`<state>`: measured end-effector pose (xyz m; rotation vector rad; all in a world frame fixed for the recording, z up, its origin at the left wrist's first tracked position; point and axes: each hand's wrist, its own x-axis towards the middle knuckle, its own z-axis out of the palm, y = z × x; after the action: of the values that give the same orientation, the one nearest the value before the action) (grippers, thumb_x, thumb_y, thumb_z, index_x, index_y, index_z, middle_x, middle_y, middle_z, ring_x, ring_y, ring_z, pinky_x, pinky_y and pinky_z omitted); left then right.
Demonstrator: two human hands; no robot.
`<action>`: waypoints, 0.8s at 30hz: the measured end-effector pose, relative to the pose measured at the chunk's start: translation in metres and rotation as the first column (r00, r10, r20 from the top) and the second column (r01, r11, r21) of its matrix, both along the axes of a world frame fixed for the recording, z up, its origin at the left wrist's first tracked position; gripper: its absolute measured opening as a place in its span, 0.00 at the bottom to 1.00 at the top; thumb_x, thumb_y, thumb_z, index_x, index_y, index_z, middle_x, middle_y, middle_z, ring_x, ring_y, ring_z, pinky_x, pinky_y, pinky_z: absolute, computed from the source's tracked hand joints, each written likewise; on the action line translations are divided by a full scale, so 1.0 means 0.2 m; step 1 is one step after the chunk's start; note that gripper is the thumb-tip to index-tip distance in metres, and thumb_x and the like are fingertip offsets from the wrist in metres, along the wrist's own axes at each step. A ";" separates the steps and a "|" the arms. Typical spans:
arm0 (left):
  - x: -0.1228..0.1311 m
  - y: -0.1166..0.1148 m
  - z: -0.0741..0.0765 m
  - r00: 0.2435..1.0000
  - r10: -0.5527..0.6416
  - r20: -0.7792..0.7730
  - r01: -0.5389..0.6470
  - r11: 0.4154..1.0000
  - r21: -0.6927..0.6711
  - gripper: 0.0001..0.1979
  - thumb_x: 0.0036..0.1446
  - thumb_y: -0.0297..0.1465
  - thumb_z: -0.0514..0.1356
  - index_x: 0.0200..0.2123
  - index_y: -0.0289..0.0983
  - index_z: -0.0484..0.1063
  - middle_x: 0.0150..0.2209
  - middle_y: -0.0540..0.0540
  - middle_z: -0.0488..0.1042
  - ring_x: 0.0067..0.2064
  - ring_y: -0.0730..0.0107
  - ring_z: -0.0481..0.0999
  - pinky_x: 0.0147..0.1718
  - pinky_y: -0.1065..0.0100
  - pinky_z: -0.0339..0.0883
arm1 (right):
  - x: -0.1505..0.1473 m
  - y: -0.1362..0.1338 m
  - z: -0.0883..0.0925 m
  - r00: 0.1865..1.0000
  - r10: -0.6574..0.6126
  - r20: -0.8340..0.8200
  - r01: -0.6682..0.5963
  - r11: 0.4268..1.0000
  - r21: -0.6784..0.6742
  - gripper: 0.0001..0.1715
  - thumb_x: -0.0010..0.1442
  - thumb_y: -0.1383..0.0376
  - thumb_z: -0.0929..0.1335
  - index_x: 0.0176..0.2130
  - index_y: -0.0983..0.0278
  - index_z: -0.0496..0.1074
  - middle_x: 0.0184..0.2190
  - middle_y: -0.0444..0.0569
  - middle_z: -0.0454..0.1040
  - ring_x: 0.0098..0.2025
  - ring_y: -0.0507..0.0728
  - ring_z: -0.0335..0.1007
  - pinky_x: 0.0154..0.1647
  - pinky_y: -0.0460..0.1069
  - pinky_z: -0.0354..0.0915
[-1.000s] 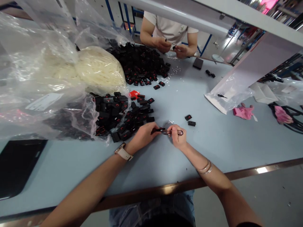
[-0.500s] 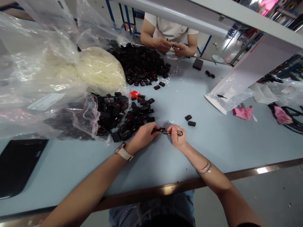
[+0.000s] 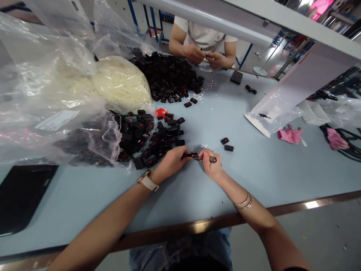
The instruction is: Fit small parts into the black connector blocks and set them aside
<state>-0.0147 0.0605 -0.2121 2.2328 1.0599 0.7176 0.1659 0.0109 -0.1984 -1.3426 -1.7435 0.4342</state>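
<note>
My left hand [image 3: 175, 159] pinches a small black plastic connector housing [image 3: 189, 155], its fingers covering part of it. In my right hand [image 3: 211, 164] is a slim, shiny metal hand tool [image 3: 213, 159] with a rounded rear end, gripped between thumb and fingers. The tool's front end meets the housing; fingers hide the exact contact. Just beyond my hands lie a few tiny white pieces [image 3: 204, 146]. Two black housings [image 3: 228, 148] rest to the right of them. Left of my left hand spreads a pile of black housings with red parts [image 3: 149, 145], partly inside a clear plastic bag [image 3: 113, 140].
A bag of cream-coloured pieces [image 3: 122, 84] stands at the left, near a black tray-like object [image 3: 24, 197]. Across the bench, a person's hands [image 3: 207, 56] work beside a larger black pile [image 3: 172, 75]. A white upright panel [image 3: 296, 81] and pink gloves [image 3: 290, 134] are at the right.
Both hands keep nearly the same pose at the housing. The tool's rear end has shifted very slightly. The whole view has moved a little.
</note>
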 end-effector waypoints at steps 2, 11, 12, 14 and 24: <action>0.00 0.00 0.00 1.000 0.000 0.005 0.000 1.000 -0.003 0.06 0.57 0.32 0.59 0.29 0.37 0.67 0.28 0.50 0.72 0.29 0.71 0.71 0.28 0.70 0.63 | 0.00 0.00 0.01 1.000 0.006 0.023 -0.006 1.000 0.015 0.24 0.67 0.58 0.54 0.29 0.62 0.70 0.22 0.46 0.72 0.25 0.51 0.68 0.31 0.46 0.66; 0.00 0.00 0.01 1.000 -0.013 0.007 0.013 1.000 -0.003 0.05 0.57 0.31 0.59 0.29 0.37 0.67 0.28 0.50 0.72 0.29 0.72 0.70 0.29 0.71 0.64 | -0.02 -0.01 0.01 0.995 0.039 0.096 -0.042 0.999 0.028 0.21 0.66 0.61 0.56 0.29 0.62 0.70 0.23 0.46 0.72 0.25 0.52 0.69 0.33 0.47 0.65; 0.00 0.00 0.01 1.000 -0.016 0.007 0.016 1.000 0.001 0.05 0.57 0.31 0.59 0.29 0.37 0.67 0.28 0.50 0.72 0.29 0.72 0.70 0.29 0.71 0.64 | -0.02 -0.01 0.02 0.993 0.041 0.106 -0.044 0.999 0.025 0.21 0.66 0.61 0.56 0.29 0.62 0.70 0.23 0.46 0.72 0.25 0.52 0.69 0.33 0.46 0.65; 0.00 0.00 0.01 1.000 -0.019 0.009 0.019 1.000 0.011 0.05 0.57 0.31 0.59 0.30 0.37 0.67 0.28 0.50 0.72 0.29 0.72 0.71 0.28 0.71 0.64 | -0.02 -0.01 0.03 0.992 0.037 0.121 -0.040 0.999 0.025 0.22 0.66 0.61 0.55 0.29 0.62 0.70 0.22 0.46 0.72 0.25 0.51 0.68 0.32 0.46 0.65; 0.00 0.00 -0.01 1.000 -0.012 0.005 0.012 1.000 0.024 0.05 0.57 0.30 0.60 0.30 0.37 0.67 0.29 0.49 0.73 0.29 0.70 0.71 0.28 0.70 0.64 | 0.00 -0.01 -0.01 0.997 -0.021 -0.077 0.020 1.000 -0.013 0.18 0.64 0.55 0.59 0.30 0.63 0.67 0.19 0.42 0.67 0.20 0.50 0.62 0.23 0.45 0.61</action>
<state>-0.0144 0.0603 -0.2134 2.2544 1.0404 0.7337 0.1649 0.0086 -0.1994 -1.3336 -1.6653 0.4795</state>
